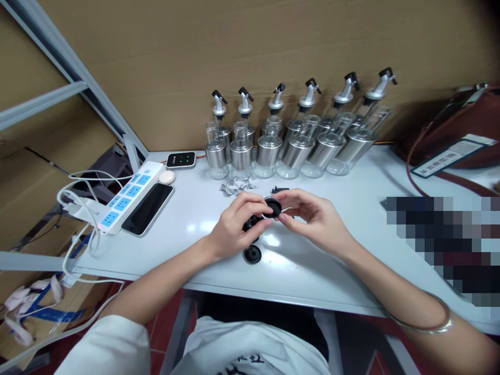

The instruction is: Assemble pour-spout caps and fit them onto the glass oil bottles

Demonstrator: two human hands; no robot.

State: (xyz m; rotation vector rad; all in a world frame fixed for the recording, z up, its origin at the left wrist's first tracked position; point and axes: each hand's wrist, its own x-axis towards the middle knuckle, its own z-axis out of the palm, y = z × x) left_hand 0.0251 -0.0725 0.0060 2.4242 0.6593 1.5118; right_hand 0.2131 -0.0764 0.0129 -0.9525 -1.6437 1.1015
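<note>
Both my hands meet over the middle of the white table. My left hand and my right hand pinch a small round black cap with a pale ring on it, held just above the tabletop. More small black parts sit under my left fingers. Another black round cap lies flat on the table just in front of my left hand. A thin bangle circles my right wrist.
A row of glass and steel oil bottles with pour spouts stands along the cardboard wall. Small silver pieces and a black bit lie before them. At left lie a power strip, a phone and a small black device. A red bag is at right.
</note>
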